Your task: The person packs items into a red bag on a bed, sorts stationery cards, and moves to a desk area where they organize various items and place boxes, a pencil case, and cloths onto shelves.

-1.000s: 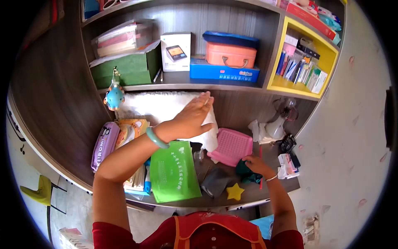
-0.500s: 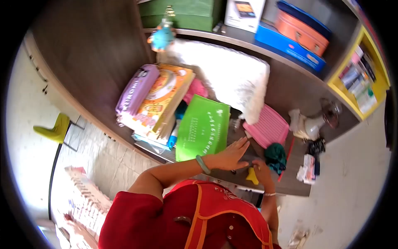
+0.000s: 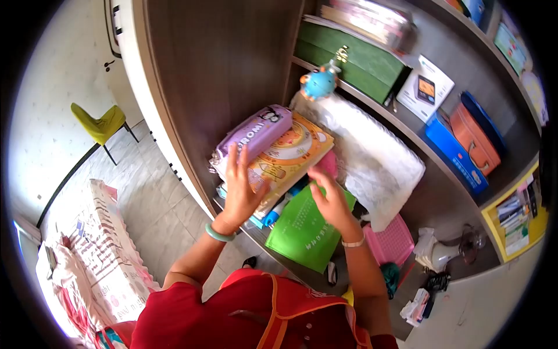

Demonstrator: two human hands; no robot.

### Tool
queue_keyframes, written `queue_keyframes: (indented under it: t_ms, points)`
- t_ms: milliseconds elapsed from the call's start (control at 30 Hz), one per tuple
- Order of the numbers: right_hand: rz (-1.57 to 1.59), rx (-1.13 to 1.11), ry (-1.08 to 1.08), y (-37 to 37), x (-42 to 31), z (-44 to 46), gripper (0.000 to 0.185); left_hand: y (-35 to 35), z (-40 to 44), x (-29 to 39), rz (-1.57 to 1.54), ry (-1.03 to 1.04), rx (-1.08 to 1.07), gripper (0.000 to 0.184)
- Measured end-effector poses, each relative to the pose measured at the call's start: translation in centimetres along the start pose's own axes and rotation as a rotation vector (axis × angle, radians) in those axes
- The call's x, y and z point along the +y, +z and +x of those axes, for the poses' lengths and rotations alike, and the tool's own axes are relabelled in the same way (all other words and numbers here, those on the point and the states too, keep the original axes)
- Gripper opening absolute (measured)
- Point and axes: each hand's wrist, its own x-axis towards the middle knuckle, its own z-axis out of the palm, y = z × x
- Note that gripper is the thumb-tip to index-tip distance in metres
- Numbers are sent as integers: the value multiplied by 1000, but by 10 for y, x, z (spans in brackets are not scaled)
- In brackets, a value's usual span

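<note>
My left hand (image 3: 241, 189), a jade-coloured bangle on its wrist, is raised with fingers spread over the near edge of a yellow-orange book (image 3: 302, 142) lying on a stack. Beside its fingertips is a purple pencil case (image 3: 256, 131) with KUROMI lettering, resting on that book. My right hand (image 3: 330, 200) hovers over the upper part of a green bag (image 3: 305, 232) with white printing, fingers parted and pointing at the book stack's right side. Neither hand holds anything; whether the left fingers touch the stack I cannot tell. A blue object (image 3: 271, 218) pokes out below the books.
Behind the books lies a white plastic-wrapped bundle (image 3: 378, 157). A blue toy (image 3: 318, 84) hangs near the upper shelf, which carries a green box (image 3: 349, 61) and an orange case (image 3: 474, 139). A pink basket (image 3: 390, 241) and a small fan (image 3: 468, 244) stand to the right.
My view has swung left. Both hands have moved leftward from the right part of the desk, by the dark green cloth, to the book stack and green bag.
</note>
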Motion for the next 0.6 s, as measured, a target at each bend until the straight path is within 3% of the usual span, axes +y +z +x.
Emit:
queue_keyframes:
  t_ms: [133,167,267,333,433,500,600]
  points:
    - [-147,26,-61,29,32,98,44,-1,2,-65,61,-237,40,93]
    - [-178,9,60,36,49,119,47,1,0,-78,30,-277,35,94]
    - [-386,90,125,57,83,162,56,-2,3,-90,64,-358,-69,97]
    - [-401,-34,477,63,84,179,61,-3,8,-95,78,-360,-88,96]
    - [-354,-90,458,65,84,187,61,-6,13,-100,56,-318,-84,89]
    - [-326,-19,414,65,80,178,60,-8,15,-99,-47,-306,-71,85]
    - [-123,205,243,62,60,157,56,-16,6,-87,-67,-107,49,84]
